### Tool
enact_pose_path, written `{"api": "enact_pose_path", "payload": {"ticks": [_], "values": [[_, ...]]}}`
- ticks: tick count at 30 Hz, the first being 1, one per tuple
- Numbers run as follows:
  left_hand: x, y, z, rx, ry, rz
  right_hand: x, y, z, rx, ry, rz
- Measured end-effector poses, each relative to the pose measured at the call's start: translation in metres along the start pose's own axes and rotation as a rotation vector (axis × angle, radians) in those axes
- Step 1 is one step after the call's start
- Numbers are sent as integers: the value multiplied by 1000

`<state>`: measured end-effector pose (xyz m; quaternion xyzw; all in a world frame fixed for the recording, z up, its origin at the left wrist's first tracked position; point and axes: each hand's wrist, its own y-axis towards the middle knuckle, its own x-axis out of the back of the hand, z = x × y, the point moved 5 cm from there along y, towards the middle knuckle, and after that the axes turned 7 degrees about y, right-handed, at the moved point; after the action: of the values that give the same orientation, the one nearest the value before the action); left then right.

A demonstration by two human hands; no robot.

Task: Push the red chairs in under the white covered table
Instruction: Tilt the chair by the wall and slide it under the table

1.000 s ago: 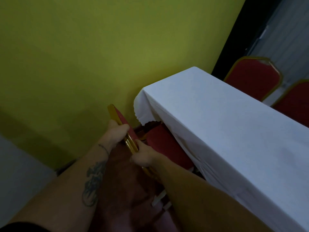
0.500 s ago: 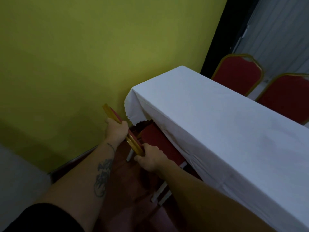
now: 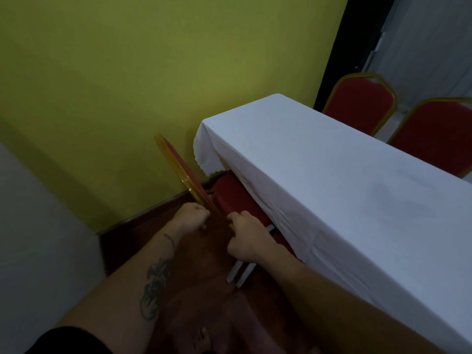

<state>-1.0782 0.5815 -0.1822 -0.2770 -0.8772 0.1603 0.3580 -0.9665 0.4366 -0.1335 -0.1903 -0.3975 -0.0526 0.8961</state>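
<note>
A red chair with a gold frame stands at the near left end of the white covered table (image 3: 332, 180). Its backrest (image 3: 178, 169) is seen edge-on and its red seat (image 3: 235, 198) reaches partly under the hanging cloth. My left hand (image 3: 191, 217) grips the backrest's gold edge from the left. On the right side of the same edge, my right hand (image 3: 245, 236) is closed around it low down. Two more red chairs (image 3: 360, 103) (image 3: 439, 134) stand on the table's far side, their backs above the tabletop.
A yellow-green wall (image 3: 127, 85) runs close behind the chair. A dark wooden skirting (image 3: 143, 218) meets the reddish floor. A grey wall (image 3: 38, 251) stands at the left. White table legs (image 3: 240, 273) show below the cloth. A dark door frame (image 3: 334, 47) is beyond the table.
The chair has slid toward the table, its seat going further under the cloth. Both hands have shifted lower along the backrest edge, and the view has swung left.
</note>
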Motion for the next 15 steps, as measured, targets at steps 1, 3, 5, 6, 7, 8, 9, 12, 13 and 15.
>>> {"api": "enact_pose_path", "payload": {"ticks": [1, 3, 5, 6, 7, 8, 9, 12, 13, 15], "values": [[-11, -10, -2, -11, -12, 35, 2, -12, -6, -19, -3, -4], [-33, -31, -10, -14, -11, 98, 6, -35, -18, -73, -28, 12], [-57, -49, -22, 62, -21, 174, 7, -55, -33, -169, -53, 52], [-66, -58, -25, 126, -33, 215, 4, -63, -39, -207, -65, 70], [-74, -66, -32, 192, -45, 255, 5, -71, -43, -226, -77, 60], [-79, -72, -37, 257, -69, 280, 4, -76, -47, -231, -93, 41], [-82, -76, -38, 315, -108, 293, 2, -78, -49, -223, -106, 20], [-90, -79, -51, 383, -223, 343, 3, -81, -52, -204, -116, -40], [-92, -77, -53, 370, -236, 334, 5, -80, -51, -199, -124, -45], [-92, -71, -57, 328, -264, 305, 10, -78, -47, -199, -153, -47]]}}
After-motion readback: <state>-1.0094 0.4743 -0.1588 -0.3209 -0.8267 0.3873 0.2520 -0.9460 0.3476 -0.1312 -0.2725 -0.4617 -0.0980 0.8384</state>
